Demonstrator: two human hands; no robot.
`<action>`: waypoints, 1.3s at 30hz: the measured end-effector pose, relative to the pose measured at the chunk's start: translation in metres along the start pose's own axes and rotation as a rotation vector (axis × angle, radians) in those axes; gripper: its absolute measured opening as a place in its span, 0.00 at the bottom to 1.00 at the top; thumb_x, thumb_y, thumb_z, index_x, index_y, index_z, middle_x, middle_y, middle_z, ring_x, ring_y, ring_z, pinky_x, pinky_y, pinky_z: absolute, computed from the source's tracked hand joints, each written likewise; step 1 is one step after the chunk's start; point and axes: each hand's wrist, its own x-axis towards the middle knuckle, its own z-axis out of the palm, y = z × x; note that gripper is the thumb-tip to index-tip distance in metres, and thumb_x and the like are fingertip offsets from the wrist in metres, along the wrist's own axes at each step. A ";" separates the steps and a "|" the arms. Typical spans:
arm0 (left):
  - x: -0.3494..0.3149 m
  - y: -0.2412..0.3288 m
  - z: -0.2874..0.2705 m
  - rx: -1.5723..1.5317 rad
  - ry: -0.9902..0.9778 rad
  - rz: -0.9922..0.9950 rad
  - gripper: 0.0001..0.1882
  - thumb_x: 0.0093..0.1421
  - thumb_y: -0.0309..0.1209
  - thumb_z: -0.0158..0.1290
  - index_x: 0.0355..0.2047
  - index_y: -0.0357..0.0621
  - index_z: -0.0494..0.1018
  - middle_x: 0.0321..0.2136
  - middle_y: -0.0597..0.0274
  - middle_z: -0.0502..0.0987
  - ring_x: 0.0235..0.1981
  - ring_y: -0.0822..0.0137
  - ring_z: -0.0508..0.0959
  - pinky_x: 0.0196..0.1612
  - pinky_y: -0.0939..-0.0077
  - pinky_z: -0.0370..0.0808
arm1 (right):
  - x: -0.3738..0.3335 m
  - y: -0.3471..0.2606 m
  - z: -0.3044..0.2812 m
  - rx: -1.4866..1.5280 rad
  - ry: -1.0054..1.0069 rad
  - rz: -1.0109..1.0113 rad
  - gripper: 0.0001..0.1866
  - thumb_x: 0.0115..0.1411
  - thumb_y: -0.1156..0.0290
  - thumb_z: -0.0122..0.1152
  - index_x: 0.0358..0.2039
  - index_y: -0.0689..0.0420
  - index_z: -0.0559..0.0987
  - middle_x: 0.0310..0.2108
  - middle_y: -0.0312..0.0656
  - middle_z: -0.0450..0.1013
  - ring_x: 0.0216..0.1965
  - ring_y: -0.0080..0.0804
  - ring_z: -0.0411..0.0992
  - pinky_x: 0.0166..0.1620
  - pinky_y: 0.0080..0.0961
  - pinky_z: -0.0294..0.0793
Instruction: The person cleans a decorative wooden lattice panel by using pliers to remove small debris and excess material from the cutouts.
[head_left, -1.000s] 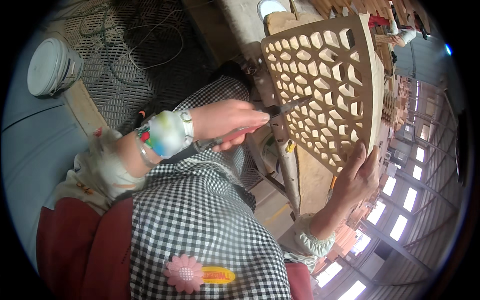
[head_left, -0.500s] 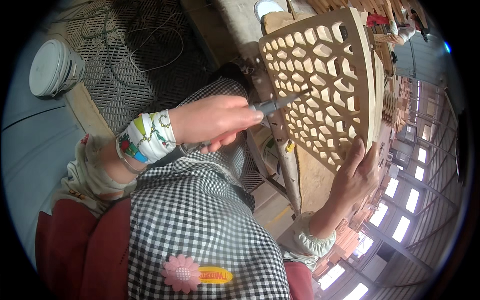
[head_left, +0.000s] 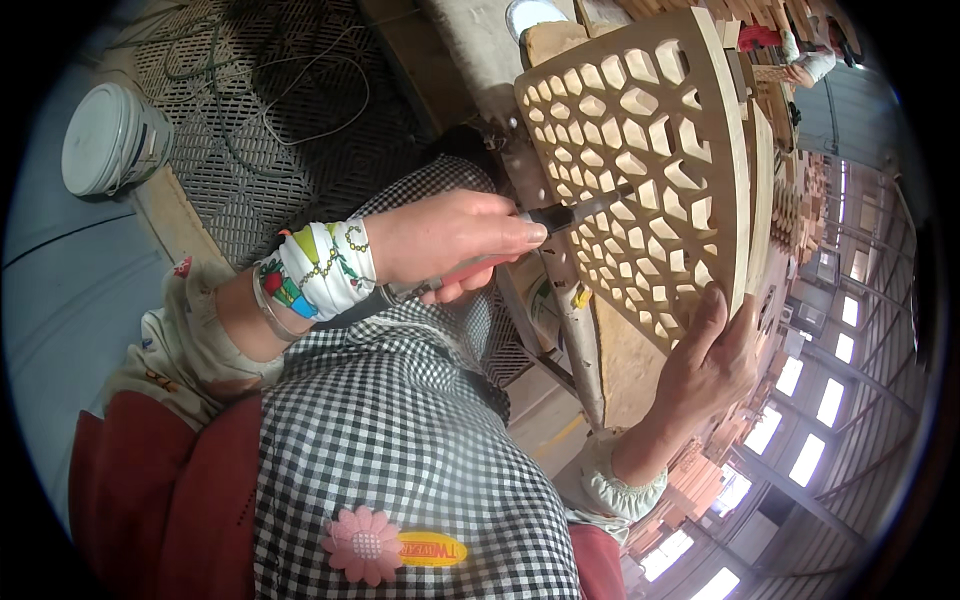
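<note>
In my left hand (head_left: 450,245) is a slim black-and-red hand tool (head_left: 560,216) with a narrow metal blade, my fingers closed round its body. Its tip reaches the middle of a pale wooden panel (head_left: 735,200), which is pierced with many diamond-like holes that get larger toward one edge. I cannot tell whether the tip is inside a hole or against its wall. My right hand (head_left: 710,350) grips the panel's near lower corner, thumb on the face and fingers round the edge. The panel leans tilted on a worn wooden workbench (head_left: 625,375).
A white lidded bucket (head_left: 100,140) stands at the left. Cables (head_left: 320,95) lie over the slatted floor mat (head_left: 230,60). Behind the panel are stacked wooden pieces (head_left: 795,215). Another person's arm (head_left: 815,68) shows at the far upper right. My checked apron (head_left: 400,440) fills the lower middle.
My left hand and the tool have moved slightly right, with the blade shifting a little across the panel's holes. My right hand still holds the corner.
</note>
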 end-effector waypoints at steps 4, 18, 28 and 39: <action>0.001 0.005 -0.003 -0.022 -0.007 -0.053 0.25 0.73 0.52 0.48 0.41 0.38 0.72 0.19 0.67 0.73 0.13 0.78 0.70 0.15 0.82 0.69 | -0.001 -0.001 0.000 0.017 -0.015 0.029 0.15 0.71 0.57 0.60 0.35 0.56 0.80 0.21 0.37 0.80 0.21 0.33 0.79 0.25 0.28 0.72; 0.007 0.015 -0.014 -0.086 -0.130 -0.127 0.27 0.75 0.52 0.43 0.40 0.35 0.70 0.17 0.67 0.71 0.11 0.78 0.69 0.12 0.82 0.67 | -0.005 -0.001 0.001 -0.049 -0.001 -0.018 0.15 0.72 0.55 0.57 0.34 0.52 0.80 0.20 0.34 0.79 0.20 0.32 0.77 0.25 0.29 0.71; 0.007 -0.003 -0.006 -0.047 -0.050 -0.044 0.23 0.75 0.50 0.45 0.38 0.39 0.69 0.17 0.67 0.71 0.12 0.78 0.70 0.13 0.83 0.68 | -0.001 -0.001 0.001 -0.029 -0.033 0.035 0.13 0.72 0.58 0.58 0.35 0.54 0.81 0.21 0.36 0.81 0.21 0.32 0.80 0.25 0.28 0.72; 0.002 -0.005 0.021 0.251 0.143 -0.014 0.21 0.74 0.46 0.48 0.42 0.37 0.70 0.18 0.70 0.70 0.13 0.80 0.69 0.16 0.83 0.68 | -0.005 -0.002 0.000 -0.023 -0.048 0.082 0.15 0.70 0.56 0.61 0.34 0.55 0.79 0.21 0.37 0.80 0.20 0.36 0.78 0.25 0.31 0.72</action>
